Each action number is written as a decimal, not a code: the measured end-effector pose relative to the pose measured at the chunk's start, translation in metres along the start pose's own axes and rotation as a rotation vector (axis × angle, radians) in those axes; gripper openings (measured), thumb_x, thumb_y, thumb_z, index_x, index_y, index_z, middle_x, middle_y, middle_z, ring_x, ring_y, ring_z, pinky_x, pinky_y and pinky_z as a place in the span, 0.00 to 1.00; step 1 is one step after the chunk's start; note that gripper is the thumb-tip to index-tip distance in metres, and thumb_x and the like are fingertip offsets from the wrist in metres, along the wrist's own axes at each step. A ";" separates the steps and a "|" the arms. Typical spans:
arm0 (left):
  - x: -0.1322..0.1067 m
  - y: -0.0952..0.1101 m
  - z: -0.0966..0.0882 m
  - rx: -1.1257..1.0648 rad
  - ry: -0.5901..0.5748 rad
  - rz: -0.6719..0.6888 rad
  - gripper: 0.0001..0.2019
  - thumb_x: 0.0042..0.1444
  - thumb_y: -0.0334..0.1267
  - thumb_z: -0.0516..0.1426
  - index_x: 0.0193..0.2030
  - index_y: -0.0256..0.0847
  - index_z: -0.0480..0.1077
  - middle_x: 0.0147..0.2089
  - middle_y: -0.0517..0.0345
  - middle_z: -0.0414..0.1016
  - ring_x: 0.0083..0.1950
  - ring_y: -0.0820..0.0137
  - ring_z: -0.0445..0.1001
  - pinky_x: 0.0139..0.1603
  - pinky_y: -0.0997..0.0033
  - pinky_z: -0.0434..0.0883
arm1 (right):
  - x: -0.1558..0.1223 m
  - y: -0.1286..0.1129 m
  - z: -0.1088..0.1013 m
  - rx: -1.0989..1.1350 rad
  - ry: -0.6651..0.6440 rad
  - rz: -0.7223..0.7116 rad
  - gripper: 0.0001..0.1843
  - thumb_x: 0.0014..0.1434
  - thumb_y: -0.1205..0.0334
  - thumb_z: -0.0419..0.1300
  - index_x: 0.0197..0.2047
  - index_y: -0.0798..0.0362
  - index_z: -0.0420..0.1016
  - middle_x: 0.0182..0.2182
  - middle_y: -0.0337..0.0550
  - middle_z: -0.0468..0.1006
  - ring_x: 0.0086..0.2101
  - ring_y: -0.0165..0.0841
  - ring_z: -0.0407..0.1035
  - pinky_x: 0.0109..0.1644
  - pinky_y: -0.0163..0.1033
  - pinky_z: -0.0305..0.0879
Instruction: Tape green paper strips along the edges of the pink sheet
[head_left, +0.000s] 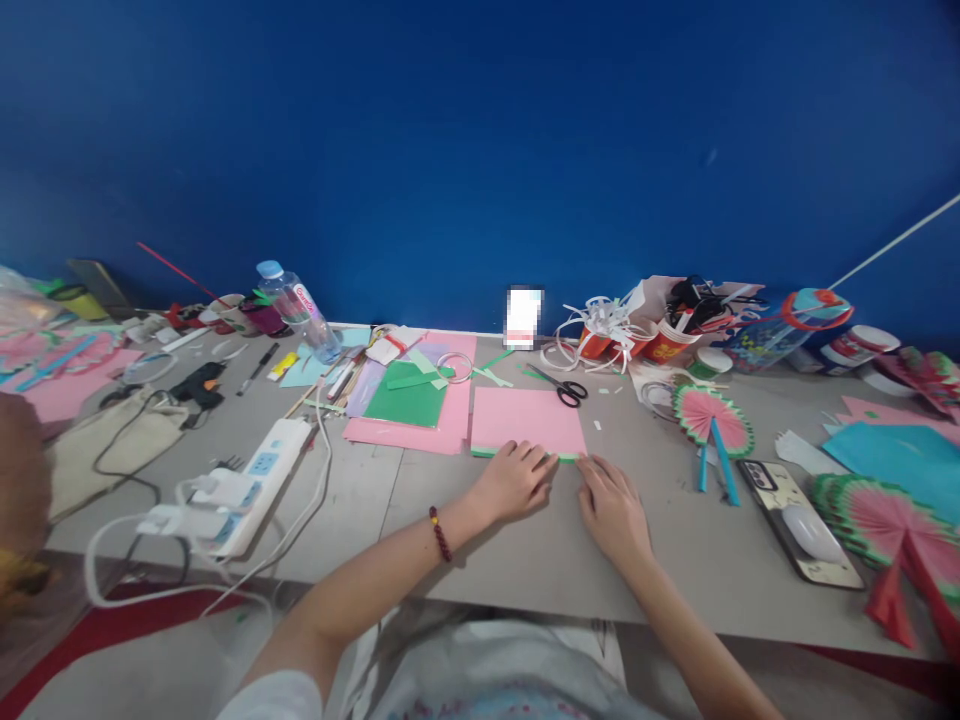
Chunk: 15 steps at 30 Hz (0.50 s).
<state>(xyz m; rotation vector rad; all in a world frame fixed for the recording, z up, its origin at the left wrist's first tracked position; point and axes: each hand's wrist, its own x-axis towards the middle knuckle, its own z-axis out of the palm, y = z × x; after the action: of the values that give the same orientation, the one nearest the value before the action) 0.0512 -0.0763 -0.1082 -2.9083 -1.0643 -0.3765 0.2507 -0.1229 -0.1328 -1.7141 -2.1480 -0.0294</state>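
A pink sheet of paper with a green and white band along its near edge lies flat on the table in front of me. My left hand, with a dark bead bracelet at the wrist, has its bent fingers closed over that near edge. Its thumb is mostly hidden. Beside the sheet's near right corner, my right hand rests low with fingers stretched out and nothing visible in them. Black-handled scissors lie across the sheet's far right corner.
Green paper lies on more pink paper to the left. A white power strip with cables stands nearer left. Rightward are watermelon-coloured paper fans and a phone under a white mouse. Cups of paper strips line the blue wall.
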 end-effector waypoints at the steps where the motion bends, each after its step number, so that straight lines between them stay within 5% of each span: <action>1: 0.000 0.000 0.000 0.000 -0.004 -0.001 0.21 0.61 0.43 0.50 0.59 0.37 0.60 0.50 0.48 0.67 0.49 0.60 0.65 0.49 0.59 0.63 | 0.000 0.001 0.001 0.004 0.005 -0.009 0.21 0.60 0.71 0.47 0.54 0.55 0.71 0.51 0.50 0.75 0.55 0.43 0.63 0.58 0.51 0.59; 15: 0.003 -0.002 0.001 -0.030 0.005 0.042 0.17 0.60 0.38 0.51 0.54 0.35 0.63 0.50 0.47 0.67 0.51 0.61 0.65 0.50 0.60 0.64 | 0.003 0.006 0.009 -0.001 0.006 -0.216 0.23 0.61 0.69 0.48 0.58 0.50 0.70 0.56 0.51 0.69 0.57 0.44 0.61 0.58 0.53 0.61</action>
<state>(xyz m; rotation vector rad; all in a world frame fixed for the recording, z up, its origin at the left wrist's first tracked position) 0.0520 -0.0730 -0.1088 -2.9484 -1.0041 -0.4017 0.2530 -0.1167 -0.1412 -1.4732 -2.3196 -0.0946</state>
